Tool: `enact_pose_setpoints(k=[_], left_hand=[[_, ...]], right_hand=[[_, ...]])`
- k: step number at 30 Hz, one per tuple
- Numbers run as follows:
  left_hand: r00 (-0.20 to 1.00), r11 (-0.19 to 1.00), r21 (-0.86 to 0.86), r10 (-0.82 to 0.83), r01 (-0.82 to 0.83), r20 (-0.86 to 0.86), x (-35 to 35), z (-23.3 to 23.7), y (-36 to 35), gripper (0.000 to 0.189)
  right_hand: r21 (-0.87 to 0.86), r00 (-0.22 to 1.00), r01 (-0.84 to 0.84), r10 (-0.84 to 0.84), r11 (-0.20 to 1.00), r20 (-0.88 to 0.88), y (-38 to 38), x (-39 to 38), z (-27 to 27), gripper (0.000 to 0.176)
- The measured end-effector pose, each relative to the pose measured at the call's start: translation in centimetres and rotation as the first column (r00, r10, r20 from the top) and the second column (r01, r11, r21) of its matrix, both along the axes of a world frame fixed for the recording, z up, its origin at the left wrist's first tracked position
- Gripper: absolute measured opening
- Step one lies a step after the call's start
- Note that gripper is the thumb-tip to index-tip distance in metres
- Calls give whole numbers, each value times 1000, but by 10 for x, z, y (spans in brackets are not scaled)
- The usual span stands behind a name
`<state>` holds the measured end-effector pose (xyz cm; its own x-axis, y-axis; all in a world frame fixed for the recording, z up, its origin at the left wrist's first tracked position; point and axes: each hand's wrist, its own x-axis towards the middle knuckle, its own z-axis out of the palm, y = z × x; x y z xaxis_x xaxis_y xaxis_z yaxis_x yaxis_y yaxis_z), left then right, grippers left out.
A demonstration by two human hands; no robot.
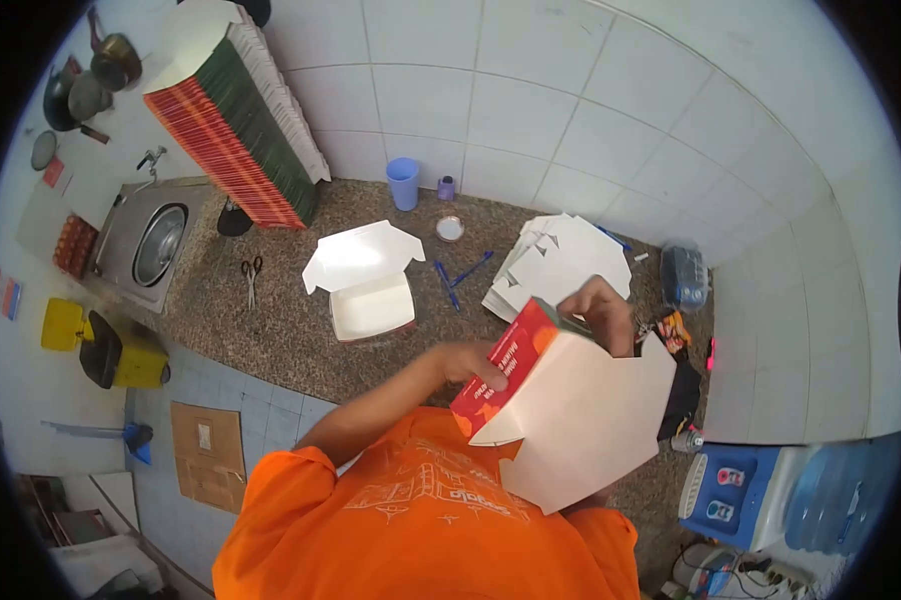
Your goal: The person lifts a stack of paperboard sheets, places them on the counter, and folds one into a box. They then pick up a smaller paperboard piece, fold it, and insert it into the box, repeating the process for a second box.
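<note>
I see white tiled walls (570,90) meeting in a corner behind a speckled stone tabletop (270,330). A steel sink (155,245) sits at its left end. On the pale blue-grey tiled floor (220,385) lies a flat cardboard sheet (208,455), and a water dispenser (730,490) stands at the right.

Left hand (470,362) grip closed, elbow bent, right hand (602,312) pinching

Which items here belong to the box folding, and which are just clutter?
In the job: left hand, right hand, half-folded carton, flat blanks pile, open folded box, leaning carton stack.
Lying about: blue cup, scissors, blue pens, sink.
</note>
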<state>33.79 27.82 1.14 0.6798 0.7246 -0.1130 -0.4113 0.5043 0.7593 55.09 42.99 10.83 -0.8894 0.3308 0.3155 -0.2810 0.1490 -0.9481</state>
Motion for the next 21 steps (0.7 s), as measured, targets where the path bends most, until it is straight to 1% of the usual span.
enact_pose_setpoints(k=[1, 2, 3, 4, 5, 6, 7, 8, 9, 10, 11, 12, 13, 14, 15, 16, 17, 18, 19, 20, 21], left_hand=[[990, 991, 30, 133, -132, -45, 2, 13, -9, 112], [961, 964, 62, 265, -260, -80, 4, 27, -17, 115], [958, 960, 66, 277, -272, -75, 3, 29, -20, 115], [777, 772, 346, 609, -533, -159, 2, 30, -21, 120], [480, 452, 604, 868, -656, -129, 3, 29, -21, 125], [463, 438, 596, 878, -673, -123, 7, 26, -24, 125], [575, 551, 574, 802, -606, -162, 9, 22, -28, 128], [678, 654, 545, 708, -524, -199, 12, 19, -32, 130], [795, 765, 335, 603, -550, -72, 18, 35, -39, 131], [790, 762, 329, 609, -558, -72, 21, 30, -39, 131], [904, 899, 162, 423, -408, -70, 22, 23, -35, 130], [975, 976, -5, 219, -219, -28, 24, 19, -34, 130], [974, 974, -5, 225, -225, -25, 27, 20, -36, 130], [928, 930, 74, 366, -361, -68, 29, 22, -38, 131], [859, 860, 160, 503, -485, -98, 30, 25, -38, 132], [855, 855, 165, 511, -493, -94, 27, 17, -37, 132], [720, 711, 429, 671, -557, -178, 20, 1, -35, 135], [544, 519, 670, 815, -531, -200, 13, -14, -33, 137], [460, 439, 777, 860, -451, -219, 8, -17, -33, 149], [454, 438, 776, 863, -455, -221, 10, -22, -37, 149], [335, 257, 802, 939, -539, -76, 13, -21, -43, 121]], right_hand=[[-375, 992, 114, -125, 920, -4, -5, 7, -2, 56], [-694, 970, 203, -238, 691, 47, -12, 17, -6, 73], [-923, 952, -69, -253, 378, -174, -15, 28, -33, 97], [-619, 751, 574, -645, 535, 139, -25, 32, -48, 86], [-552, 736, 636, -640, 540, 222, -35, 35, -57, 78], [-479, 710, 691, -633, 542, 308, -45, 35, -66, 70], [10, 483, 866, -841, 501, 244, -54, 25, -92, 65], [470, 283, 842, -959, 264, 32, -61, 16, -112, 60], [318, 305, 890, -945, 327, 118, -57, 11, -99, 49], [320, 312, 886, -942, 336, 124, -55, 7, -99, 49], [151, 435, 866, -866, 477, 248, -52, 4, -99, 49], [-35, 556, 813, -757, 581, 344, -51, 3, -101, 50], [-87, 671, 740, -726, 667, 151, -47, -4, -119, 53], [-83, 676, 736, -722, 672, 149, -43, -3, -131, 53], [8, 551, 829, -820, 559, 156, -41, -6, -134, 55], [98, 413, 898, -899, 429, 149, -42, -10, -132, 56], [-16, 317, 944, -895, 329, 314, -45, -13, -131, 56], [-17, 327, 941, -894, 338, 307, -52, -19, -134, 56], [-210, 594, 800, -694, 562, 406, -63, -26, -138, 54], [-417, 799, 588, -415, 693, 436, -75, -32, -144, 52], [-480, 855, 496, -308, 724, 417, -88, -43, -142, 49]])
